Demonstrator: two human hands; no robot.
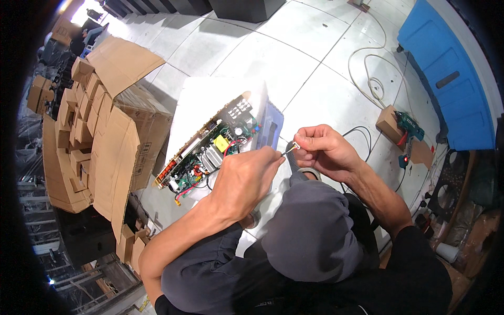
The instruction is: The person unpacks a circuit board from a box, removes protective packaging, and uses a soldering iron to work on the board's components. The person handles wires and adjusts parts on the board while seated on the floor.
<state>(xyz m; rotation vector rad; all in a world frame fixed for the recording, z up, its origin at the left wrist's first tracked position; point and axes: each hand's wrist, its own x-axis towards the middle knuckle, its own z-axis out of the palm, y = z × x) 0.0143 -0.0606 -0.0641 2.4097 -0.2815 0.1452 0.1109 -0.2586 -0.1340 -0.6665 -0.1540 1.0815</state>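
Observation:
In front of my chest, my right hand pinches a small white plug connector between thumb and fingertips. My left hand is closed close beside it, gripping thin wires that run toward the connector; the wires inside the fist are hidden. Just beyond my left hand lies a green circuit board crowded with parts: a yellow transformer, a silver heat sink, and red and black leads. The board rests at a slant on a white surface above the tiled floor.
A large open cardboard box filled with small cartons stands at the left. On the right, a green glue gun rests by a brown carton. A blue panel and a pale looped cable are farther right. Black speaker-like cabinets line the back.

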